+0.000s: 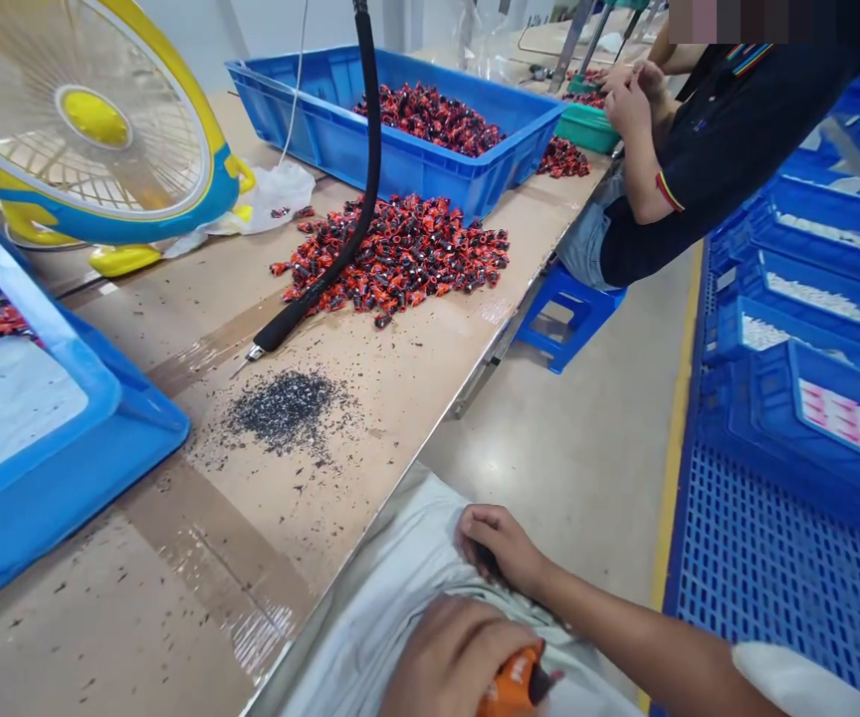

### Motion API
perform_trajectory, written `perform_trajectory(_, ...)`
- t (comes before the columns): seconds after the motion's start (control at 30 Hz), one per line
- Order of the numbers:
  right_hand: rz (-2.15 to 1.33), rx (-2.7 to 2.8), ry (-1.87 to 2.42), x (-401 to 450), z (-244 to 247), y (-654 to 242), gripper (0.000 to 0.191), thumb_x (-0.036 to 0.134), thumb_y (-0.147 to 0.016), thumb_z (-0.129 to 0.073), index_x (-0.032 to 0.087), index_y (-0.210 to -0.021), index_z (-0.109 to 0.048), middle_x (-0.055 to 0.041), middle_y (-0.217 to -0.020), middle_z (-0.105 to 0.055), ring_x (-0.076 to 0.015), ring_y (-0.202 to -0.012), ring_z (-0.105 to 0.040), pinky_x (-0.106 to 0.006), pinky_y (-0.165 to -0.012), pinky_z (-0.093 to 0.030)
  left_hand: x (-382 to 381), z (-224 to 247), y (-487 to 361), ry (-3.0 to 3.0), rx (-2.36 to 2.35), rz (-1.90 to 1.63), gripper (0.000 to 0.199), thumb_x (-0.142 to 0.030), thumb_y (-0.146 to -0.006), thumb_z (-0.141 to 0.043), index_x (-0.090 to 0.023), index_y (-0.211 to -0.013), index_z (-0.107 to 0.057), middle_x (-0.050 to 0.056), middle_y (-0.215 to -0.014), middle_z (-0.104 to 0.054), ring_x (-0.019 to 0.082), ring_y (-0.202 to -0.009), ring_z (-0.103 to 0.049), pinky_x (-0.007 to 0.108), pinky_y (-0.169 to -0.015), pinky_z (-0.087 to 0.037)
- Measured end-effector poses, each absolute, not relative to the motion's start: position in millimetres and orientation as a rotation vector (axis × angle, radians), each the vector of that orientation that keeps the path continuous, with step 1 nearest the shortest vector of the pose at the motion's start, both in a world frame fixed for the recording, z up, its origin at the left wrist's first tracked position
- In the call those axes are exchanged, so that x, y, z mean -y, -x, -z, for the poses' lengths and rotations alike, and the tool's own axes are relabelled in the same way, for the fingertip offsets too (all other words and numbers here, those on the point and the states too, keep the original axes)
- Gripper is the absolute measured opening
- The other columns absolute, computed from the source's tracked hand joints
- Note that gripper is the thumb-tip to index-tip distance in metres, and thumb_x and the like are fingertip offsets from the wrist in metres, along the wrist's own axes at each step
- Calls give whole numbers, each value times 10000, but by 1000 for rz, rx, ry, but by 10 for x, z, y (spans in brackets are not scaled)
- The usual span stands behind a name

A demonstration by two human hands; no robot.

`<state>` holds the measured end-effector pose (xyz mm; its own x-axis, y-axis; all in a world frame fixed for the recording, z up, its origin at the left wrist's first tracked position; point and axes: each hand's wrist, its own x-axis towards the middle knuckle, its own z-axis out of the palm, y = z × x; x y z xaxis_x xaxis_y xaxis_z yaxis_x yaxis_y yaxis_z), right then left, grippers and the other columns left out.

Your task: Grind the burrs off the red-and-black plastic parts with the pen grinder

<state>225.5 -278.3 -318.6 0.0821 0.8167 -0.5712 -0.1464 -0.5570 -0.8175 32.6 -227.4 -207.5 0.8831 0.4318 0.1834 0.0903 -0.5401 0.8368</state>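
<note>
My left hand is low in the view, its fingers closed round an orange plastic piece with a dark end and pale lettering. My right hand rests on the pale cloth over my lap, fingers curled in; what lies inside them, if anything, is hidden. On the table, beyond both hands, lies a rotary handpiece with a thin metal bit on a black flexible shaft. Beside its tip is a heap of black shavings. Small red-orange and black parts are piled behind it.
A blue crate of similar parts stands behind the pile. Another blue tray is at left, near a yellow-and-blue fan. A co-worker works at the far right side of the table. Stacked blue bins line the floor.
</note>
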Motion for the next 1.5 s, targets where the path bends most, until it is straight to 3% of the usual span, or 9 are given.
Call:
perform_trajectory(0.13, -1640, 840, 1517, 2883, 2855, -2540, 289, 428, -1090, -665, 143, -1058, -706, -1, -882, -709, -120, -659, -665, -264, -605, -595, 2069, 2273, -279, -2299, -539, -451, 460, -54, -991, -631, -276, -1394, -634, 68, -1191, -763, 238, -1026, -734, 366, -940, -606)
perform_trajectory(0.27, -1619, 1016, 1535, 2953, 2419, -2603, 262, 393, -1024, -760, 136, -986, -727, -5, -933, -729, -191, -837, -729, -347, -760, -637, 1933, 2382, -458, -2403, -540, -319, 752, -9, -940, -704, -240, -1606, -441, 64, -1119, -755, 302, -996, -714, 501, -948, -599)
perform_trajectory(0.43, -1543, 1032, 1714, 2990, 2133, -2562, 277, 393, -1031, -746, 143, -915, -719, -10, -949, -737, -216, -912, -736, -386, -842, -633, 1924, 2303, -793, -2464, -400, -134, 811, -46, -933, -761, -214, -1643, -408, 70, -1125, -759, 308, -989, -715, 470, -878, -613)
perform_trajectory(0.6, -1559, 898, 1930, 3037, 2200, -2731, 299, 420, -1059, -709, 138, -960, -722, 3, -876, -720, -163, -756, -712, -320, -709, -623, 1911, 2235, -876, -2388, -484, -44, 890, -209, -882, -893, -256, -1629, -410, 98, -1411, -690, 304, -1270, -677, 452, -1075, -575)
perform_trajectory(0.8, -1408, 582, 2248, 3170, 2227, -2987, 358, 490, -1091, -637, 149, -1013, -709, -1, -881, -704, -142, -701, -672, -296, -659, -600, 1829, 2246, -642, -2273, -1072, 161, 526, -235, -987, -764, -90, -1449, -557, 206, -1378, -677, 352, -1325, -661, 487, -1123, -527)
perform_trajectory(0.97, -1670, 271, 2226, 3150, 2118, -2863, 339, 482, -1098, -628, 153, -1142, -696, -20, -941, -712, -132, -690, -666, -279, -621, -593, 1742, 2114, -501, -2272, -1213, 464, 131, -185, -973, -775, -128, -1083, -734, 75, -1064, -793, 250, -1035, -785, 426, -952, -630)
perform_trajectory(1.2, -2187, 29, 2047, 3022, 2095, -2625, 258, 401, -1079, -681, 145, -1103, -700, -13, -936, -706, -118, -677, -654, -247, -586, -577, 1670, 1904, -664, -2361, -1245, 524, 187, -297, -1092, -660, -142, -1154, -744, 76, -1155, -796, 212, -968, -795, 422, -886, -670)
perform_trajectory(1.4, -1997, 278, 2125, 2781, 2125, -2415, 286, 400, -1071, -690, 160, -1226, -701, -74, -1156, -736, -206, -938, -743, -369, -785, -658, 1692, 1908, -732, -2279, -1206, 467, 181, -293, -1084, -676, -140, -1130, -760, 72, -1110, -810, 238, -1032, -800, 473, -948, -659)
perform_trajectory(1.5, -1841, 622, 2015, 2666, 1968, -2358, 332, 411, -1025, -749, 234, -1301, -697, -91, -1284, -711, -284, -1141, -737, -414, -845, -668, 1706, 1881, -631, -2189, -1177, 359, 186, -313, -1064, -704, -181, -1185, -751, 87, -1235, -779, 251, -1134, -762, 466, -990, -642)
